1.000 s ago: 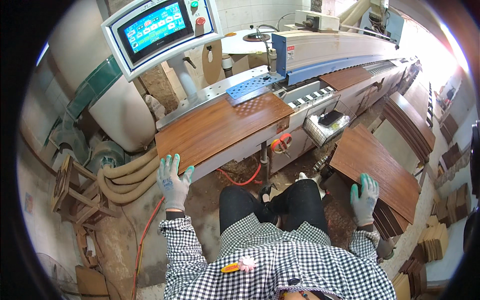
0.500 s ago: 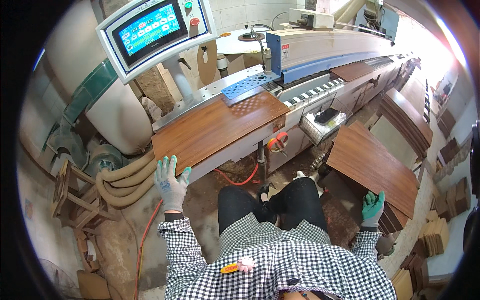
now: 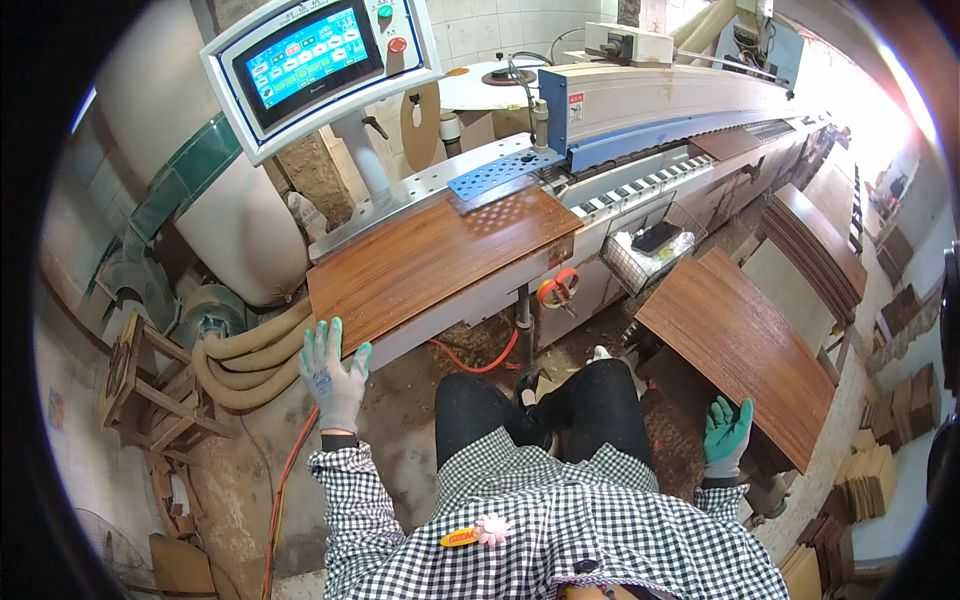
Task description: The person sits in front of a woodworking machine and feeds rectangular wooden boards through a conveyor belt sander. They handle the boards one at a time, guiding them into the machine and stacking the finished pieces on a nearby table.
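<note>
My left hand (image 3: 335,382), in a grey glove with green fingertips, is open with fingers spread at the near left corner of a brown wood-grain panel (image 3: 430,265). Whether it touches the panel I cannot tell. The panel lies flat on the machine's infeed table, its far right part under a blue perforated guard (image 3: 500,178). My right hand (image 3: 726,438), gloved alike, is open, green palm showing and fingers slightly curled. It is beside the near edge of a wood-grain board (image 3: 740,350) on top of a stack at my right, and holds nothing.
A control screen (image 3: 308,62) with green and red buttons stands at upper left. The long machine (image 3: 690,105) runs away to the right, another panel (image 3: 725,143) along it. A wire basket (image 3: 650,250) and red handwheel (image 3: 557,288) are on its side. Hoses (image 3: 255,370) lie left; more boards (image 3: 815,250) are stacked right.
My left hand has drawn slightly back toward me at the panel's corner. My right hand has moved a little left. The top board at my right has shifted left and toward me.
</note>
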Demonstrator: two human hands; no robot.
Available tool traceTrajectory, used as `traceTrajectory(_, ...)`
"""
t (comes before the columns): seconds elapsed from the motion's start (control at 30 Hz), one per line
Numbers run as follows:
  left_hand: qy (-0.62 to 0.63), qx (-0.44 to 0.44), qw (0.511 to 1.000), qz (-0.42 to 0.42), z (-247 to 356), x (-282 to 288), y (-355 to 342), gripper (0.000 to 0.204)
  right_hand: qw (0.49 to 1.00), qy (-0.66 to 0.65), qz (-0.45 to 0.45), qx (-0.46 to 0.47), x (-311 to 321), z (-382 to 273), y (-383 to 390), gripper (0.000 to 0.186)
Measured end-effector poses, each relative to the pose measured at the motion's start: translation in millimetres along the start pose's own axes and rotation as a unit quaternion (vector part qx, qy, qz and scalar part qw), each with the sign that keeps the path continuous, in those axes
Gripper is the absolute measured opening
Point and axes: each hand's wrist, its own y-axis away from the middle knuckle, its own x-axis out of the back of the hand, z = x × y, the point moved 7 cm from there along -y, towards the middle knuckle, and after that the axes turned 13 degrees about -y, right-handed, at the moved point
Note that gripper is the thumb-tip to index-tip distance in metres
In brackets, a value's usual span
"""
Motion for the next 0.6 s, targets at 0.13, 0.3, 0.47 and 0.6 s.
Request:
traceTrajectory(0.13, 0.020, 0.040, 0.999, -0.005, -24, -5, 14, 0.065, 1.000, 0.020, -0.002, 0.012, 2, -1, -2, 0.035)
traceTrajectory(0.3, 0.101, 0.038, 0.994, -0.003, -31, -12, 20, 0.062, 1.000, 0.020, -0.001, 0.016, 9, -1, -5, 0.035)
traceTrajectory(0.47, 0.135, 0.022, 0.991, 0.007, -29, -13, 16, 0.062, 1.000, -0.004, 0.013, 0.004, 14, -1, -7, 0.038)
traceTrajectory(0.6, 0.158, 0.028, 0.987, -0.013, -32, -13, 15, 0.061, 0.999, -0.042, 0.015, 0.012, 15, -5, -6, 0.038)
